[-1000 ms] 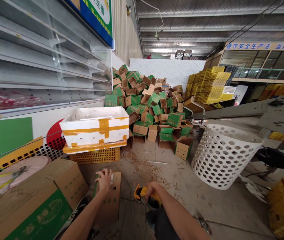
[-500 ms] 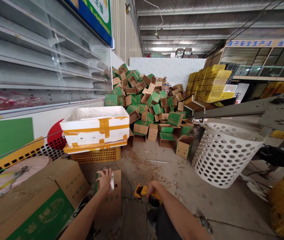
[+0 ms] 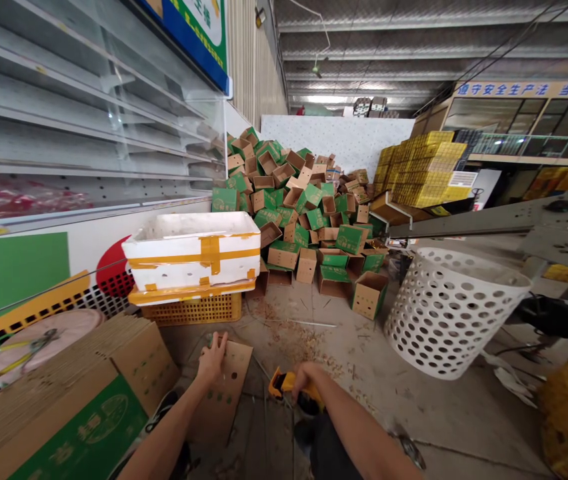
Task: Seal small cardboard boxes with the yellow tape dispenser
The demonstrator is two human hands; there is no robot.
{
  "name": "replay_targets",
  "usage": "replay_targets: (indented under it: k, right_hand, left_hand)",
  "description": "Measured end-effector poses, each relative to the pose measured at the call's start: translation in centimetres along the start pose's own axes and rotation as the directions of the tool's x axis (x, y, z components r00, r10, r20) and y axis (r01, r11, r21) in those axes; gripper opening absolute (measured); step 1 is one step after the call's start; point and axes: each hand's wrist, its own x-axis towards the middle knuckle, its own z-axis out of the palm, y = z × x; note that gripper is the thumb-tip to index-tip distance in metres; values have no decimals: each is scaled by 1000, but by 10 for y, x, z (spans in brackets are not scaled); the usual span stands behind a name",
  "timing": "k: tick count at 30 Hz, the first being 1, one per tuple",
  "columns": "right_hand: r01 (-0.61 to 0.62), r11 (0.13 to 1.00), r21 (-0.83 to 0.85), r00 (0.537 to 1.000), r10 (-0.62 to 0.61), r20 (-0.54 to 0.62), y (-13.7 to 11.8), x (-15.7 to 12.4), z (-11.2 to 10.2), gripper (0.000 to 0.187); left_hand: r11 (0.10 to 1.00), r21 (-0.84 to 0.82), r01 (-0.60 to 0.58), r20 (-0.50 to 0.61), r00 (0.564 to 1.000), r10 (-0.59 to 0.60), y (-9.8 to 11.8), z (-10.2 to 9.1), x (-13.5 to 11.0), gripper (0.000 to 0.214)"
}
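Observation:
A brown cardboard box with round holes and green print stands low in front of me, between my feet. My left hand grips its upper edge, fingers bent over the top; the fingertips' far side is partly hidden. The box sits turned at a slant. To the right of it, my right hand is wrapped around a yellow tape dispenser, held low above the floor and apart from the box. A dark round part of the dispenser shows below the hand.
Flattened cartons are stacked at my left. Beyond them, a white foam box rests on a yellow crate. Many green-and-brown boxes lie piled ahead. A white perforated basket stands right, near a metal conveyor frame.
My left hand has turned the cardboard box, its right side swinging outward to the right. The shiny tape strip by that hand no longer shows clearly. My right hand with the tape dispenser has hardly moved.

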Motion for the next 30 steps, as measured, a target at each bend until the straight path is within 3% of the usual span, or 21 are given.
replay_targets:
  k: [5,18,24,30]
  right_hand:
    - [-143,987,-70,988,147,54,1,5,0,35]
    - [-157,981,-112,987,159,3,-6,-3,-1,36]
    - [-167,981,-101,986,169,8,-6,-1,1,33]
    - [-126,989,-71,992,124,-36,-7,-3,2,33]
  left_hand:
    - [999,-28,-31,14,999,31,-2,2,4,88]
    - [986,116,-119,-66,990,127,-2,15,6,101]
    - [972,207,-113,-136,980,143,-3,26,14,78]
    - [959,225,-171,-143,968,206,-6,7,4,78]
